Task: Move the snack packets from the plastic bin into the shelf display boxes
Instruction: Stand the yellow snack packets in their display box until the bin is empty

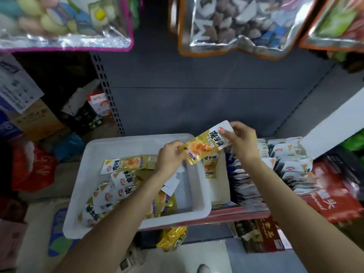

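- I am standing at a dark grey shop shelf (197, 91), with big clear bags of goods (242, 22) hanging above it and cartons (37, 119) stacked on the floor off to the bin's left.
- A white plastic bin (137, 142) rests on the shelf edge in front of me; it is my landmark here.
- Inside the bin, towards its left and near side, lies a loose heap of gold-and-white snack packets (122, 174), partly hidden under my left forearm.
- My left hand (171, 156) is over the bin's far right part, fingers curled and pinching the gold lower end of one snack packet (206, 144).
- My right hand (242, 140) is just beyond the bin's right rim, thumb and fingers pinching the white top end of that same packet.
- The packet is stretched between both hands, tilted, printed face up, held above the bin's far right corner.
- Just right of the bin stands an open display box (218, 186) with one gold packet (209, 166) upright in it.
- Further right of the bin, rows of white packets (287, 160) stand packed edge to edge in more boxes.
- Right of those is a red box front (332, 200) with white lettering.
- Below the bin's near rim, a yellow bag (173, 237) sticks out from the lower shelf.
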`<state>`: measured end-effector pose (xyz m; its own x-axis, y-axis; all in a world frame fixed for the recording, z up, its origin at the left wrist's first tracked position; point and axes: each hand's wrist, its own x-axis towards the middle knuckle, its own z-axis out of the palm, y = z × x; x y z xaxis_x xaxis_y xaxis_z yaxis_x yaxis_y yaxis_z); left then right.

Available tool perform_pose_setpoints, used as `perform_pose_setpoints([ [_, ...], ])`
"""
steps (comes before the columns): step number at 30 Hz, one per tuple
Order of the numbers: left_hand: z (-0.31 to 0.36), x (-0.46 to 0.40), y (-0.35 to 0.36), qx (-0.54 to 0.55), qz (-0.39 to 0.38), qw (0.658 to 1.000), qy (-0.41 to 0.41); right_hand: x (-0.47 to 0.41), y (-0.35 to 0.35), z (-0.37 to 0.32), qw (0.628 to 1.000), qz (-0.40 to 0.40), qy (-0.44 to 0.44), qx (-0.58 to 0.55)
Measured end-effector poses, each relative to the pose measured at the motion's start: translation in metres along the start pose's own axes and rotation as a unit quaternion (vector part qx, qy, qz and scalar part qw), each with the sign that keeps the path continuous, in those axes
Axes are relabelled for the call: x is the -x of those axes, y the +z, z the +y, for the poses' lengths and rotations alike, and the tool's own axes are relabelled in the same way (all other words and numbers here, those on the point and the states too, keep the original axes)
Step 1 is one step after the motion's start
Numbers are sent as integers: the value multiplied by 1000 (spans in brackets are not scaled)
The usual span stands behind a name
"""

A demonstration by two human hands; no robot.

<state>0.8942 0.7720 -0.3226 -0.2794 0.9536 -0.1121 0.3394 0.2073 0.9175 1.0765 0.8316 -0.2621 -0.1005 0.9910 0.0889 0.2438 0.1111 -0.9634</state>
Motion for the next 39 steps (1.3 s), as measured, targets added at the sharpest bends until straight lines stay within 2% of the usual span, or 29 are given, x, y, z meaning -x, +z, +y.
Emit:
perform_pose_setpoints([
  [4,15,-11,28,-111,-42,993,-26,-8,-33,3,991,12,-54,125],
  [8,16,-17,48,-198,-120,970,-74,-10,-34,11,959,-36,-73,272],
  [10,11,-17,54,-191,-148,966,-90,-10,-25,16,939,-80,-93,321],
  [13,6,-16,56,-130,-139,974,-124,-11,-11,21,905,-133,-115,387],
  [18,4,-13,56,-61,-140,976,-158,-13,4,27,819,-177,-114,534],
  [23,-1,-15,57,-57,-141,975,-163,-15,6,32,789,-183,-111,575],
  [26,-2,-15,56,-55,-134,977,-154,-13,4,32,796,-182,-123,564],
  [32,-21,-4,43,-39,-91,990,-95,-6,8,15,859,-207,-125,452],
  [36,-50,11,3,-104,-18,992,-67,10,43,7,872,-251,-140,396],
  [39,-74,22,-30,-216,27,973,-70,20,80,19,874,-298,-93,373],
])
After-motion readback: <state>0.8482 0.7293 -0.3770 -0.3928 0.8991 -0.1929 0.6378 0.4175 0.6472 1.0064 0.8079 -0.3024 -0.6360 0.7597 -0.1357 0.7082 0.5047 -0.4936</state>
